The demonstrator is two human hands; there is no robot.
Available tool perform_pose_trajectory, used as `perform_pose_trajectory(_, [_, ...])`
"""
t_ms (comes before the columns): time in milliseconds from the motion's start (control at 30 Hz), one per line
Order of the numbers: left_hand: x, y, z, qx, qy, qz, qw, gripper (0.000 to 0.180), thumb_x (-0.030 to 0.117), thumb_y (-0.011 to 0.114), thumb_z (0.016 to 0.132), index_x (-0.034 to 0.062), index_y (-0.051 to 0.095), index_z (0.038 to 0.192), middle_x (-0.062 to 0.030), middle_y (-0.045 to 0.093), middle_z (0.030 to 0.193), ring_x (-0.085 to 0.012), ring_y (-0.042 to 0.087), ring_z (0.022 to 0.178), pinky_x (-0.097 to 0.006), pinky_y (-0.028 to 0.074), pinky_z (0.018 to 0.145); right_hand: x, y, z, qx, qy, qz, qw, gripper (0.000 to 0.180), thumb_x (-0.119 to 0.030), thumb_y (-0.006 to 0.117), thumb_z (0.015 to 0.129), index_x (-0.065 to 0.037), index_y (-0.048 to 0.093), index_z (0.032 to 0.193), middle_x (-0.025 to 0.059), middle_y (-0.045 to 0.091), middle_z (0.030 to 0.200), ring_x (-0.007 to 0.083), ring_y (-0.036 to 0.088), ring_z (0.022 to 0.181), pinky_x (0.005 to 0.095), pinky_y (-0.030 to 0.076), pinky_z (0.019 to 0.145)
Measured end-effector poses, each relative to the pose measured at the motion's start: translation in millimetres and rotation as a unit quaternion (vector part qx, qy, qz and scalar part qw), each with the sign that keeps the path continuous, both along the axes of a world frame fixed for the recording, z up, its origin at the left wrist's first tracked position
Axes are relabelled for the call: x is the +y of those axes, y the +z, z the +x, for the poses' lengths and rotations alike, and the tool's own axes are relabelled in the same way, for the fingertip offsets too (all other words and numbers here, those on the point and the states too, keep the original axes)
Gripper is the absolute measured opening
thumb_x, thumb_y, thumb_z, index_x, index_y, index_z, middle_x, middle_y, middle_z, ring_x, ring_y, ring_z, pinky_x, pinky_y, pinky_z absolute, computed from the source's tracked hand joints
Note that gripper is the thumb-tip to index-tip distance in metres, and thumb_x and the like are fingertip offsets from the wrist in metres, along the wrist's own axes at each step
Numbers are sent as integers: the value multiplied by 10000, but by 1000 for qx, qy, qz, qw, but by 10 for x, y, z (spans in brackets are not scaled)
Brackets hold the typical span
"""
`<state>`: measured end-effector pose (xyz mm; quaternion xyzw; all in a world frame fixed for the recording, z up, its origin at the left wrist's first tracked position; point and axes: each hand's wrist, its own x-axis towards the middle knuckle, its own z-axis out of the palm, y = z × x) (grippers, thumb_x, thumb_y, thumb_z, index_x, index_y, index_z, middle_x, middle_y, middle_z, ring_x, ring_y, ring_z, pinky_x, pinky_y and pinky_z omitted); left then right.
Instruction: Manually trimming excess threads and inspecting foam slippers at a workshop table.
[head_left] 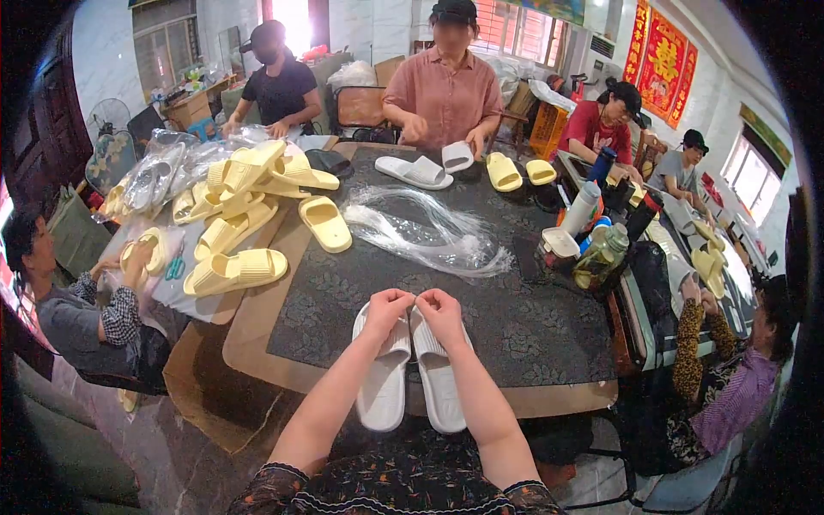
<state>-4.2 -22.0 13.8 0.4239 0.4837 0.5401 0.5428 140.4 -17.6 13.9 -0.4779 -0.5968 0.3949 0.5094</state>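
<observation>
A pair of light grey slide slippers lies side by side at the near edge of the table, the left slipper [382, 388] and the right slipper [442, 390] with their heels toward me. Over the left slipper's strap, my left hand [388, 311] is closed in a pinch. My right hand [440, 316] pinches likewise above the other strap, its fingertips close to the left ones. Whatever lies between the fingers is too small to make out. Just beyond my hands a loose bundle of clear plastic strands [421, 233] is spread on the dark patterned table top [524, 330].
Yellow slippers [236, 273] are heaped at the left, near green-handled scissors [175, 268]. Bottles [584, 206] and a jar [601, 257] crowd the right side. Across the table, a person in a pink shirt [444, 94] stands behind grey slippers [415, 172]. Several other people work around.
</observation>
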Motion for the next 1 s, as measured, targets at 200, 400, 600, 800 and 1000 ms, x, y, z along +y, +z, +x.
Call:
perform_pose_trajectory(200, [4, 24, 14, 92, -6, -37, 995, 160, 178, 687, 786, 22, 682, 819, 13, 624, 692, -45, 519, 624, -214, 416, 562, -21, -39, 18, -42, -22, 64, 997, 108, -119, 671, 805, -12, 660, 811, -19, 595, 669, 42, 476, 602, 228, 408, 556])
perform_pose_trajectory(400, [13, -94, 64, 48, 38, 68, 996, 148, 164, 671, 800, 21, 682, 834, 12, 630, 713, -62, 539, 643, -241, 447, 570, 13, -18, -18, -79, -31, 60, 995, 105, -110, 660, 804, -8, 650, 828, 45, 626, 725, 96, 539, 640, 264, 441, 598])
perform_pose_trajectory(600, [100, -267, 67, 85, 69, 67, 992, 172, 168, 674, 804, 7, 683, 862, -11, 653, 736, -66, 573, 675, -237, 468, 609, 54, -102, -21, -58, -29, 19, 998, 139, -134, 654, 815, 2, 642, 840, 81, 639, 732, 149, 564, 639, 281, 461, 625])
perform_pose_trajectory(800, [136, -243, 48, 16, 96, 73, 993, 153, 160, 660, 840, 13, 666, 884, 5, 630, 757, -66, 547, 681, -231, 450, 612, -52, 166, -113, -97, -95, 179, 974, 98, -114, 670, 829, -26, 643, 861, 34, 612, 760, 117, 529, 647, 259, 430, 590])
perform_pose_trajectory(1000, [169, -23, 54, -109, 161, 120, 973, 222, 208, 630, 884, 6, 647, 974, -11, 621, 862, -84, 549, 809, -240, 450, 701, -377, 739, -93, -181, -15, 245, 952, 72, -103, 666, 805, -67, 629, 854, 71, 615, 794, 224, 601, 712, 331, 476, 638])
